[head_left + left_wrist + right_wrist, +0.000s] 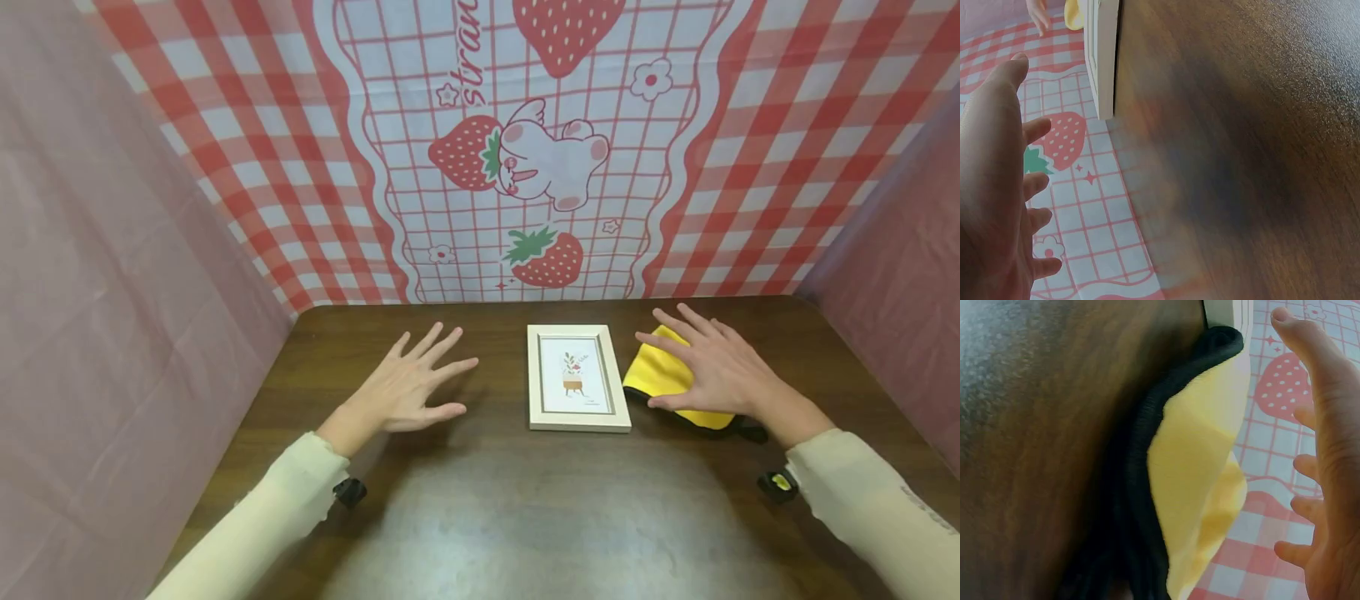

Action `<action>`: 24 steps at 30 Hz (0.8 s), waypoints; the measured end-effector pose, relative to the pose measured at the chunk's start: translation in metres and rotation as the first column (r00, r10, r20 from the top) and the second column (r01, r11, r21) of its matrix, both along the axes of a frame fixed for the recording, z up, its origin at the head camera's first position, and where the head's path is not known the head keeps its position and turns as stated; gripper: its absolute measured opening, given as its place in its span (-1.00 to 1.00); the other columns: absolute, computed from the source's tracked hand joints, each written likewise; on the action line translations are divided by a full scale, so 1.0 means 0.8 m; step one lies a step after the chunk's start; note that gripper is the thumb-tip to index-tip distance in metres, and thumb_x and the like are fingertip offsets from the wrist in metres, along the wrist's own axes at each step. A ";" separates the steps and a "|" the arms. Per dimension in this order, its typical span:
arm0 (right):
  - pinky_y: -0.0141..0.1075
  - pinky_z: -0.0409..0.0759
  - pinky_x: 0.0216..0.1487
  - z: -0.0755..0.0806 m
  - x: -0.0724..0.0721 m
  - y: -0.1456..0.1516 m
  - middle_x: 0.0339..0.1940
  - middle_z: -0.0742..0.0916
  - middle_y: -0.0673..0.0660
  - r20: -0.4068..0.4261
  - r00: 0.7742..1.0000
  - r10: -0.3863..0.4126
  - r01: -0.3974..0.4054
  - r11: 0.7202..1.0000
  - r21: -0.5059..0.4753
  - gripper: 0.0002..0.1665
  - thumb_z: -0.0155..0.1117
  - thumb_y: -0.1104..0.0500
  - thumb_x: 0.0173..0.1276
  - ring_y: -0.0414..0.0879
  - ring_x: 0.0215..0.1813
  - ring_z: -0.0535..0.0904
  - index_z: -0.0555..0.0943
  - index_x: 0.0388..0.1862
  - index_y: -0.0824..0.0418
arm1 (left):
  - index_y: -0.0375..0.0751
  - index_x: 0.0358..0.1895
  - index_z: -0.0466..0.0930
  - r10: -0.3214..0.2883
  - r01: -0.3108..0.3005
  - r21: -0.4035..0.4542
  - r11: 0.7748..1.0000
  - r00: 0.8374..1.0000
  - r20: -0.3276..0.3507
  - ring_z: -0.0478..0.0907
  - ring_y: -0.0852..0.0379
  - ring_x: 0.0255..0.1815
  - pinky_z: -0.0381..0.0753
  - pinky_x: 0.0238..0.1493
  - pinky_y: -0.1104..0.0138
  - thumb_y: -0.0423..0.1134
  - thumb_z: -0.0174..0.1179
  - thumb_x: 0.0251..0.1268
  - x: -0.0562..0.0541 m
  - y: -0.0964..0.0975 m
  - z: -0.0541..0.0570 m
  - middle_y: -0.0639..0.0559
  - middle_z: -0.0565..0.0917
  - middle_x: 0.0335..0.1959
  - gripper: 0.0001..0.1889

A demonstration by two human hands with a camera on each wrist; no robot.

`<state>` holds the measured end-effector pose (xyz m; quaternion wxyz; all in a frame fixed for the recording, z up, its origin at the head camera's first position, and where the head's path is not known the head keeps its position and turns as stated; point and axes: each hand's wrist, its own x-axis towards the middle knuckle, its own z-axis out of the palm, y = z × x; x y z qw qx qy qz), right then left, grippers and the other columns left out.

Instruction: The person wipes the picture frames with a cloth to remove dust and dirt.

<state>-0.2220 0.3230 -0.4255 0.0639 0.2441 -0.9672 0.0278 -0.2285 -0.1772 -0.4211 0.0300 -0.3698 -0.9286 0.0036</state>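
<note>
A picture frame [534, 379] with a pale cream border lies on the table, showing a print of a potted plant. To its right is a yellow cloth [654, 371] with a black edge, partly hidden under the right hand [723, 371]. That hand hovers over the cloth with its fingers spread and nothing in them. Left of the frame, the left hand [408, 387] is held above the table, fingers likewise spread and bare. In the right wrist view the cloth [1197, 450] looks folded, its dark edge facing the camera.
The brown wooden table [495, 517] ends at a hanging cloth backdrop [555, 167] with strawberries and red checks. Pink fabric walls [112, 292] stand on both sides. Each wrist carries a small black device [350, 492] near the sleeve cuff.
</note>
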 end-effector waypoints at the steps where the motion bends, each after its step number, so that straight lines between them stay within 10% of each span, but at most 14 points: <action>1: 0.62 0.43 0.53 -0.002 0.000 0.000 0.84 0.38 0.31 0.002 1.000 0.002 -0.002 1.000 -0.001 0.20 0.61 -0.52 0.17 0.49 0.80 0.23 0.48 0.71 -0.11 | 0.32 0.79 0.31 0.000 0.000 0.001 1.000 1.000 0.001 0.03 -0.31 0.94 0.18 0.76 -0.51 0.45 0.07 0.57 0.000 0.000 -0.001 -0.07 0.05 0.94 -0.19; 24: 0.71 0.60 0.16 -0.036 -0.011 0.007 0.89 0.26 0.29 0.216 0.971 -0.102 0.102 0.995 0.010 0.22 0.52 -0.59 0.22 0.55 0.79 0.20 0.40 0.78 -0.18 | 0.31 0.78 0.33 0.009 -0.009 0.002 1.000 1.000 0.011 0.05 -0.31 0.93 0.21 0.75 -0.52 0.47 0.05 0.59 0.001 -0.004 -0.008 -0.08 0.06 0.94 -0.20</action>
